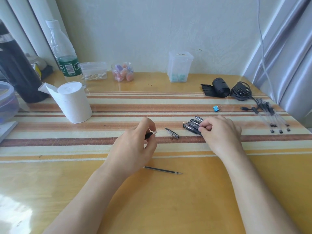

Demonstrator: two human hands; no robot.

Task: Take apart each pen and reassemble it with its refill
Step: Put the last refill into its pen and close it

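Observation:
My left hand [135, 146] pinches a pen barrel [150, 135], black with a clear threaded end, just above the table. A loose refill [163, 170] lies on the table near that wrist. A pen cap [172, 133] and a small metal tip [172, 137] lie between my hands. My right hand [221, 132] rests on a pile of black pens [192, 124], its fingers closed around some of them. Several more pens [271, 115] lie in a row at the far right.
A tissue roll [72, 102], water bottle [65, 53], cotton swab box [94, 70], jar of erasers [122, 71] and clear box [179, 66] stand at the back. A blue binder clip [216, 108], black bag roll [219, 87] and coiled cable [241, 91] lie at right.

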